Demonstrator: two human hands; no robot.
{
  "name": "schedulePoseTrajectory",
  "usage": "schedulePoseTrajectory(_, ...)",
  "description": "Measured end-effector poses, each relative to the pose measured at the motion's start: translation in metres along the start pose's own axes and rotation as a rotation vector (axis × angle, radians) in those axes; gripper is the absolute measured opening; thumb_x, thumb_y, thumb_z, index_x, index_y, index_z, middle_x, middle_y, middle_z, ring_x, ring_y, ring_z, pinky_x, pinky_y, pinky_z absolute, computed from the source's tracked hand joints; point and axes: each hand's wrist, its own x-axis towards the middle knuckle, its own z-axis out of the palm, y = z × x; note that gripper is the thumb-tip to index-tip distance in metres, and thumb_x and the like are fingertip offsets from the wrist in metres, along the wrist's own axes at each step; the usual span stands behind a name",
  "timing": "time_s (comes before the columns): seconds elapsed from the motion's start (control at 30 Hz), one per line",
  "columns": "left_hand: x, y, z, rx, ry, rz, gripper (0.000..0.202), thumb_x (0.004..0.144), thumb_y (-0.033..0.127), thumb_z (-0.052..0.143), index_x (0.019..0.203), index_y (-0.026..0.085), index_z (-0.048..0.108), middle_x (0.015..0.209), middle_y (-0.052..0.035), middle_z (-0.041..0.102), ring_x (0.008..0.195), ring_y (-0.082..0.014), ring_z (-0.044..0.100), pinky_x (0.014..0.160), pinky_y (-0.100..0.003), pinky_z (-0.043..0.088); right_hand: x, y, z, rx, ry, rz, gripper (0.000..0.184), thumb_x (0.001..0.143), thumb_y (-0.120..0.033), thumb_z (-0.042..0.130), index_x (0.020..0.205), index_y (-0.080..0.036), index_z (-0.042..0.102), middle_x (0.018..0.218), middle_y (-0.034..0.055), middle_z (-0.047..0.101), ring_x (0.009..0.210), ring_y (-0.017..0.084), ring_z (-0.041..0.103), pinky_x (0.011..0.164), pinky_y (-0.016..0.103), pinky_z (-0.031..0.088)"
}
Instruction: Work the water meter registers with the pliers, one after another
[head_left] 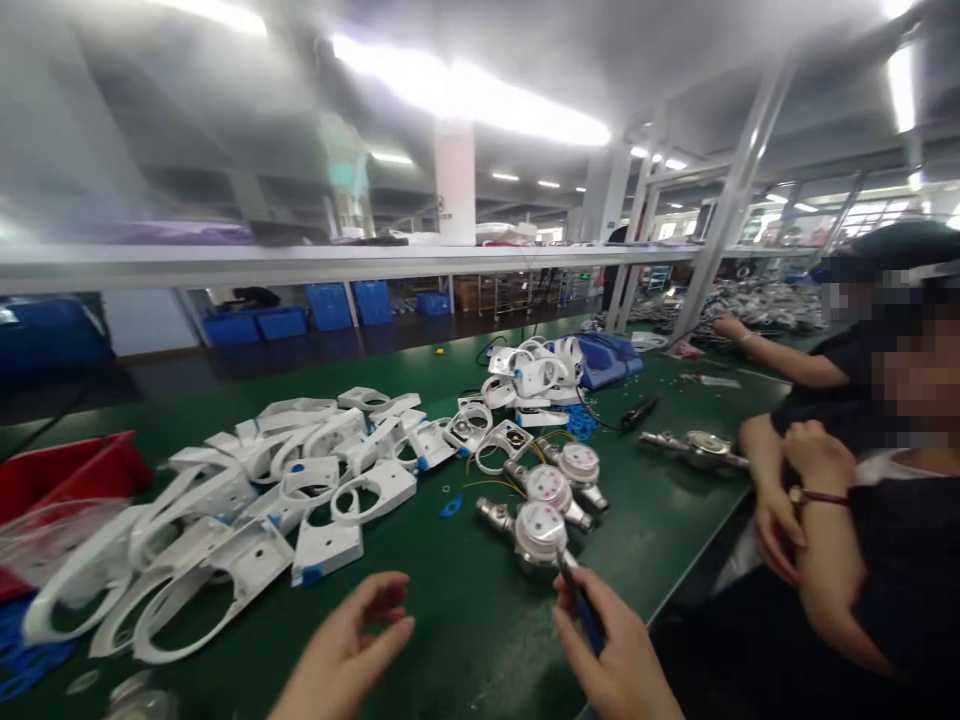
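My left hand (pixel 349 648) hovers over the green bench (pixel 457 630) near the front edge, fingers loosely curled and apart, holding nothing. My right hand (pixel 616 655) is closed round a dark blue-handled tool (pixel 579 596) whose tip points at the nearest water meter (pixel 535 536). Two more metal water meters (pixel 551 487) (pixel 579 463) lie in a row behind it. A heap of white plastic ring brackets (pixel 300 470) lies to the left of my hands.
A red bin (pixel 71 470) stands at the far left. More white parts and a blue tray (pixel 607 358) lie further back. Another meter (pixel 697 448) rests at the bench's right edge. Two people sit at the right, one with crossed arms (pixel 802 500).
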Motion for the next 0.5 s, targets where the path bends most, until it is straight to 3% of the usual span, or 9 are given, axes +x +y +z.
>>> schedulePoseTrajectory(0.03,0.003,-0.006,0.039,0.011,-0.055,-0.007,0.061,0.06,0.052,0.063,0.108,0.015,0.056,0.112,-0.0153,0.058,0.099,-0.0298,0.059,0.08,-0.039,0.053,0.017,0.009,-0.014,-0.101,0.08,-0.022,0.029,0.085,-0.038,0.046,0.101,-0.017,0.056,0.09,0.0084,0.063,0.082,0.022,0.061,0.076,0.033,0.05)
schedulePoseTrajectory(0.1,0.013,-0.014,0.103,0.069,-0.066,0.017,0.076,0.058,0.051,0.064,0.121,0.012,0.047,0.127,-0.018,0.047,0.11,-0.0313,0.052,0.081,-0.039,0.052,0.054,0.024,-0.034,-0.297,0.1,-0.036,0.029,0.086,-0.036,0.046,0.104,-0.013,0.053,0.094,0.0111,0.061,0.088,0.024,0.059,0.079,0.037,0.048)
schedulePoseTrajectory(0.17,0.028,-0.016,0.15,0.125,0.033,0.098,0.083,0.059,0.05,0.065,0.128,0.01,0.041,0.133,-0.0194,0.04,0.12,-0.033,0.043,0.092,-0.044,0.046,0.089,0.031,-0.043,-0.435,-0.006,-0.074,0.03,0.083,-0.029,0.051,0.108,-0.011,0.051,0.102,0.0133,0.059,0.097,0.025,0.055,0.086,0.038,0.045)
schedulePoseTrajectory(0.23,0.043,-0.014,0.183,0.191,0.17,0.168,0.086,0.059,0.048,0.066,0.129,0.007,0.038,0.134,-0.021,0.039,0.126,-0.034,0.036,0.105,-0.047,0.034,0.119,0.032,-0.042,-0.488,-0.11,-0.122,0.033,0.078,-0.024,0.059,0.108,-0.011,0.052,0.107,0.0139,0.058,0.104,0.026,0.053,0.09,0.038,0.043)
schedulePoseTrajectory(0.3,0.056,-0.012,0.204,0.228,0.269,0.203,0.083,0.062,0.046,0.065,0.13,0.006,0.037,0.134,-0.0212,0.04,0.127,-0.034,0.035,0.109,-0.047,0.027,0.143,0.03,-0.036,-0.515,-0.202,-0.16,0.036,0.073,-0.021,0.065,0.105,-0.01,0.053,0.106,0.0149,0.059,0.103,0.028,0.054,0.088,0.038,0.044)
schedulePoseTrajectory(0.37,0.064,-0.01,0.213,0.227,0.297,0.22,0.076,0.065,0.045,0.062,0.128,0.008,0.041,0.132,-0.0204,0.045,0.125,-0.0345,0.039,0.108,-0.047,0.029,0.16,0.027,-0.031,-0.551,-0.302,-0.186,0.041,0.069,-0.022,0.069,0.104,-0.008,0.054,0.104,0.0168,0.06,0.098,0.029,0.057,0.084,0.038,0.045)
schedulePoseTrajectory(0.5,0.065,-0.016,0.202,0.194,0.237,0.286,0.068,0.068,0.053,0.06,0.119,0.009,0.052,0.122,-0.0194,0.056,0.117,-0.0351,0.049,0.104,-0.048,0.036,0.176,0.024,-0.031,-0.611,-0.541,-0.259,0.058,0.054,-0.032,0.081,0.103,-0.011,0.057,0.098,0.0135,0.065,0.087,0.028,0.062,0.074,0.032,0.049)
